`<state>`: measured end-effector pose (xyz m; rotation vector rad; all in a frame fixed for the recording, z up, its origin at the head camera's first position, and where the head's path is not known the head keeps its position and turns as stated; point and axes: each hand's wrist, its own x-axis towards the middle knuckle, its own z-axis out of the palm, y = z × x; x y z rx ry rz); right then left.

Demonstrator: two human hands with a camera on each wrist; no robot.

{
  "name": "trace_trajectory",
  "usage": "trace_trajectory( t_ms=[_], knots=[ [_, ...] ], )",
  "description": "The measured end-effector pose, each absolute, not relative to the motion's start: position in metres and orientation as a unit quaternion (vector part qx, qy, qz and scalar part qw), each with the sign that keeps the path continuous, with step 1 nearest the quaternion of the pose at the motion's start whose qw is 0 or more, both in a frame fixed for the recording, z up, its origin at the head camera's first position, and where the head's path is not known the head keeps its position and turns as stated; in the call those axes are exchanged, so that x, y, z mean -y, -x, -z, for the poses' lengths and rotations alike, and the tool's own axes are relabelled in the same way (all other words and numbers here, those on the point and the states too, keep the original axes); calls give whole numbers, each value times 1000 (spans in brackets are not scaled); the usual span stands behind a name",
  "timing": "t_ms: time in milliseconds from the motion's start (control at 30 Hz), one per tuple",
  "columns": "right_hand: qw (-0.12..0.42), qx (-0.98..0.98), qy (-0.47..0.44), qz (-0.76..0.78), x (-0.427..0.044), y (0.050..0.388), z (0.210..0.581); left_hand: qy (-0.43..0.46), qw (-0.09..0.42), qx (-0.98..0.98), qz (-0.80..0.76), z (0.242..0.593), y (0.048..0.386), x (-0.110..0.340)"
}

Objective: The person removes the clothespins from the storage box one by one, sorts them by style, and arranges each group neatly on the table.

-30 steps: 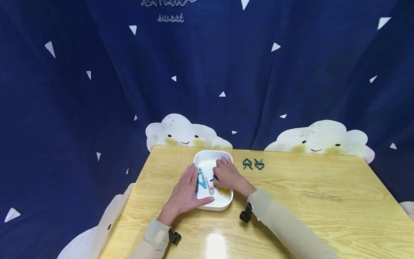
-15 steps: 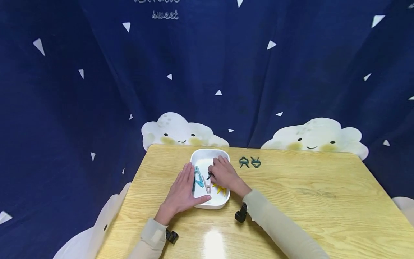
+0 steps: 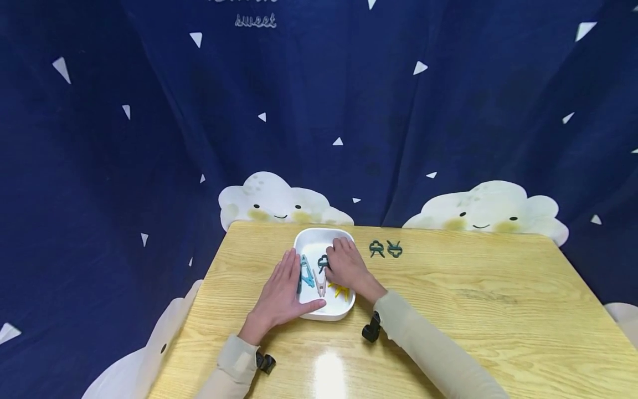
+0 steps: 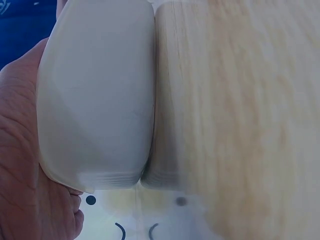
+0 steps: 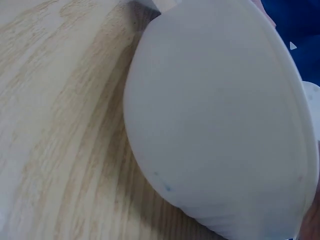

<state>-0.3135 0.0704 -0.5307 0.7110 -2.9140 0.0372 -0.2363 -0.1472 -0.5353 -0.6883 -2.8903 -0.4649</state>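
Note:
A white plastic container (image 3: 326, 317) stands on the table before me. My left hand (image 3: 280, 292) lies along its left rim with straight fingers, its thumb stretched over the near rim. My right hand (image 3: 346, 266) reaches inside over the right wall with curled fingers; whether the fingertips pinch anything is hidden. Just left of them lies a dark green flower-shaped clip (image 3: 322, 261). Nearby in the container are light blue clips (image 3: 306, 271), a pale pink clip (image 3: 320, 285) and yellow clips (image 3: 341, 291), partly under the right hand. Both wrist views mostly show the container's outer wall (image 4: 97, 95).
Two dark green clips (image 3: 385, 249) lie side by side on the wooden table (image 3: 473, 299), right of the container. A dark blue curtain (image 3: 309, 100) with white triangles and clouds hangs behind the table's far edge.
My right hand has drawn slightly right, and the dark green clip that it mostly covered before is now in plain sight. The left hand keeps its place on the container.

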Motion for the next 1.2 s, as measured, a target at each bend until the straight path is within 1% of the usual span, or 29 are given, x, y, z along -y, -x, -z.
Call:
trace_trajectory(
  t_ms=[167, 433, 600, 800, 900, 1200],
  knots=[
    [72, 974, -212, 16, -69, 314, 530, 224, 60, 961, 154, 533, 238, 147],
    [94, 971, -220, 22, -69, 317, 530, 225, 59, 960, 152, 531, 240, 148],
    [83, 972, -219, 13, -70, 316, 529, 227, 66, 959, 154, 533, 240, 147],
    [64, 977, -202, -13, -71, 314, 531, 224, 46, 963, 145, 537, 240, 146],
    [57, 977, -203, -19, -70, 315, 533, 222, 44, 964, 143, 538, 239, 146],
    [43, 978, -203, 0, -69, 315, 532, 220, 55, 964, 141, 539, 239, 147]
  ],
)
